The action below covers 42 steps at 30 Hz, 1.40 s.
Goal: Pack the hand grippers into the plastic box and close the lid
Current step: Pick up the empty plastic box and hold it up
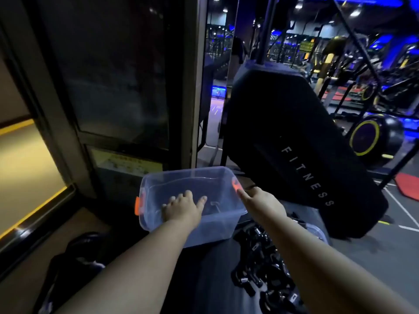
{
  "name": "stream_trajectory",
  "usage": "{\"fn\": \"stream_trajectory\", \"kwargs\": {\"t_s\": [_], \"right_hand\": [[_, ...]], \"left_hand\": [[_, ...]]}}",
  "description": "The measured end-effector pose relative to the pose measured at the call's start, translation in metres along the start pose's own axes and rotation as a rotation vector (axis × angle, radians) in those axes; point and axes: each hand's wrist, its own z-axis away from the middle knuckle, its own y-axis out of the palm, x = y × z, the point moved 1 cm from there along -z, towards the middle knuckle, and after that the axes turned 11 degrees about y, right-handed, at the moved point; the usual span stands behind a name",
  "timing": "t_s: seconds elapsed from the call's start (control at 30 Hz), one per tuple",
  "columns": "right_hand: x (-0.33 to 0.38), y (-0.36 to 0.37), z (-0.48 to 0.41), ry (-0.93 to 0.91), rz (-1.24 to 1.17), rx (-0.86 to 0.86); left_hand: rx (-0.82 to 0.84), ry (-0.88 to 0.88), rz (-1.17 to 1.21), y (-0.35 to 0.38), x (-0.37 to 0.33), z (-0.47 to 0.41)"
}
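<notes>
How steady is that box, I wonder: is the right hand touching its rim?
Touching. The head view shows the right hand with an outstretched fingertip meeting the plastic box at its right rim, beside the orange latch.

The grey table (210,268) carries a clear plastic box (213,227) at 12 o'clock. Black hand grippers (260,268) lie heaped at 4 o'clock.

One plastic box (215,230), two orange latches (137,206), two hands (181,208), and perhaps ten hand grippers (260,257).
</notes>
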Motion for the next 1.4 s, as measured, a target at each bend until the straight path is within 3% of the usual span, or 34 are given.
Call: {"fn": "stream_trajectory", "kwargs": {"t_s": [0.27,0.43,0.53,0.63,0.73,0.9,1.13,1.4], "right_hand": [[-0.016,0.07,-0.037,0.023,0.011,0.141],[-0.03,0.099,-0.065,0.107,-0.096,0.095],[-0.036,0.112,-0.083,0.144,-0.177,0.07],[-0.039,0.129,-0.104,0.205,-0.287,0.063],[-0.04,0.15,-0.124,0.266,-0.475,0.071],[-0.046,0.181,-0.143,0.244,-0.915,0.085],[-0.061,0.202,-0.147,0.082,-1.094,0.032],[-0.099,0.233,-0.112,-0.099,-1.292,-0.005]], "left_hand": [[-0.012,-0.14,-0.101,0.052,0.053,-0.006],[-0.088,-0.293,-0.066,0.078,0.09,-0.012],[-0.153,-0.366,0.024,0.093,0.104,-0.018],[-0.308,-0.436,0.258,0.107,0.109,-0.024],[-0.516,-0.405,0.427,0.118,0.11,-0.027],[-0.728,-0.291,0.461,0.138,0.124,-0.038],[-1.016,-0.095,0.578,0.162,0.14,-0.058],[-1.182,-0.01,0.978,0.21,0.142,-0.026]]}}
